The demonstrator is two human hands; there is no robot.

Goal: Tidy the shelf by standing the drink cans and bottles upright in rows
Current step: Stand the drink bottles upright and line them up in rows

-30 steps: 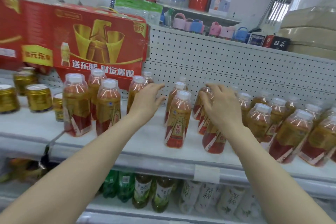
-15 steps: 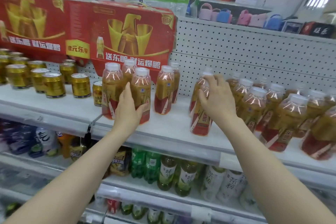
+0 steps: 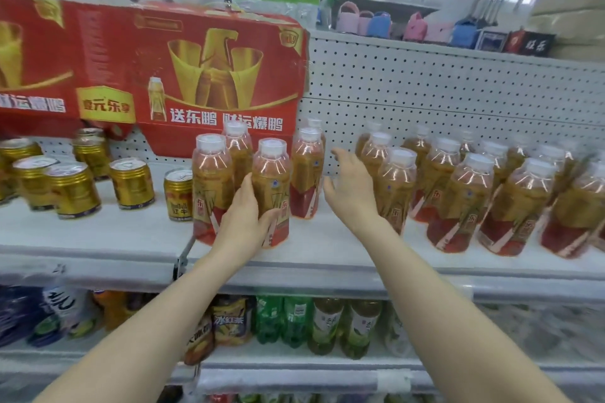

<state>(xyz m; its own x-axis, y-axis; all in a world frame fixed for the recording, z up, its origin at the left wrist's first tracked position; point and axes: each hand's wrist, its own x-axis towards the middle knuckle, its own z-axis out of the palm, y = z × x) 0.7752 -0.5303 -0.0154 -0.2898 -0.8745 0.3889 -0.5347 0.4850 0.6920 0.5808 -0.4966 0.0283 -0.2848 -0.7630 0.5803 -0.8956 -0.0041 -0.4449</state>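
Amber drink bottles with white caps and red-gold labels stand on the white shelf. My left hand grips the lower part of a front bottle, with another bottle touching it on the left. My right hand hovers with spread fingers and holds nothing, in the gap between a bottle and the right-hand group of bottles. Gold cans stand upright on the left of the shelf.
A big red gift carton leans against the pegboard behind the left bottles. The shelf below carries green and yellow drink bottles. Small coloured goods sit on the top shelf.
My right hand has let go of the bottle it held and moved left into the gap, fingers spread. My left hand stays on its front bottle. The view moved closer.
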